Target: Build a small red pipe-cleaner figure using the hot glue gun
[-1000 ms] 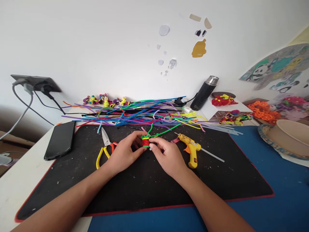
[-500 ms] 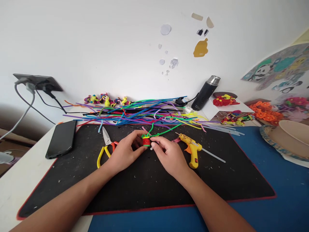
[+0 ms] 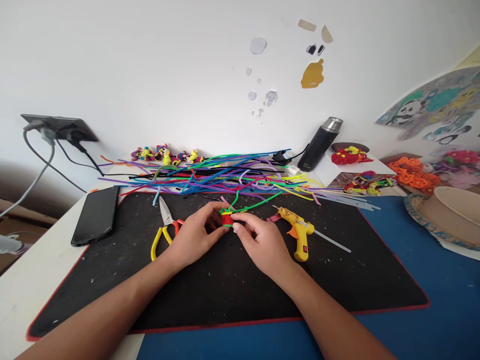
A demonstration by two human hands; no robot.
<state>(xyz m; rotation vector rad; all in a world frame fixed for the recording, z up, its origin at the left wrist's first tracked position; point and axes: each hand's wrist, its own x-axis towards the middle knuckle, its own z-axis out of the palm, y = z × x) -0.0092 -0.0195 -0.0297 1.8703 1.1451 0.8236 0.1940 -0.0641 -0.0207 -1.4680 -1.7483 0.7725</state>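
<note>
Between the fingertips of my left hand (image 3: 197, 231) sits a small barrel-shaped pipe-cleaner piece (image 3: 227, 219), wound in red with yellow and green at its top and a green lower edge. Long green pipe-cleaner ends (image 3: 258, 202) stick out from its top to the right. My right hand (image 3: 264, 242) meets its right side with thumb and index finger pinched close; the other fingers are curled under. Left of my left hand lie scissors (image 3: 165, 220) with yellow and orange handles. A yellow glue gun (image 3: 298, 230) with a clear glue stick rests to the right of my right hand.
A black mat (image 3: 240, 295) with a red edge lies under my hands. Loose coloured pipe cleaners (image 3: 210, 175) are heaped behind it, with small colourful figures (image 3: 165, 154) and a black flask (image 3: 320, 145) at the wall. A phone (image 3: 95, 216) lies left, a round basket (image 3: 431, 220) right.
My right thumb and index finger have moved slightly left, onto the side of the pipe-cleaner piece. The small white bit beneath the thumb no longer shows separately. My left hand stays put.
</note>
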